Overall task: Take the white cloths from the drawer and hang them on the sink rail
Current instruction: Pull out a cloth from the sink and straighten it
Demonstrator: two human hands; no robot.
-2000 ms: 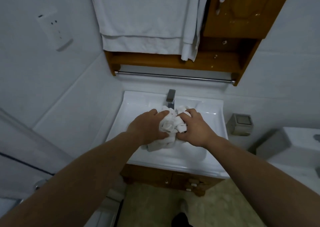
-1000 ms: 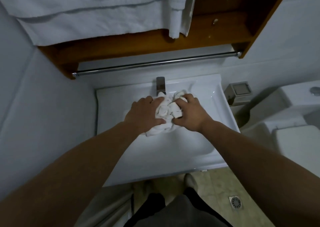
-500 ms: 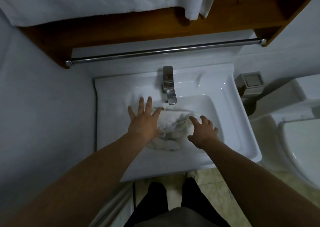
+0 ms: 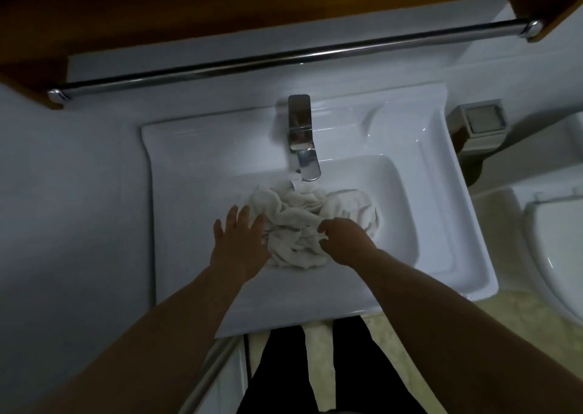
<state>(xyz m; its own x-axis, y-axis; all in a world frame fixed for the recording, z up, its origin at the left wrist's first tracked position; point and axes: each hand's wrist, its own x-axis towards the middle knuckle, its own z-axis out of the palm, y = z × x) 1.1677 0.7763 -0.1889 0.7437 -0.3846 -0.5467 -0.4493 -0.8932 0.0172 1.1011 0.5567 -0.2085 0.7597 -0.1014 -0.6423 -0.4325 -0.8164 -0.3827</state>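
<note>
A crumpled heap of white cloths (image 4: 304,216) lies in the basin of the white sink (image 4: 195,161), just below the chrome faucet (image 4: 301,136). My left hand (image 4: 239,244) hovers at the heap's left edge with fingers spread, holding nothing. My right hand (image 4: 344,240) rests on the heap's right front; its fingers curl down into the cloth, and a firm grip cannot be made out. The chrome sink rail (image 4: 284,58) runs across the wall above the sink, bare along its visible length. The drawer is out of view.
A wooden shelf (image 4: 220,6) overhangs the rail. A small square metal holder (image 4: 481,121) is fixed on the wall right of the sink. A white toilet (image 4: 555,256) stands at the far right. My dark-trousered legs (image 4: 315,372) are below the sink's front edge.
Both hands held the bunched cloths above the sink, then let them drop into the basin. The left hand has opened; the right hand's fingers have curled onto the heap. The view tilted downward.
</note>
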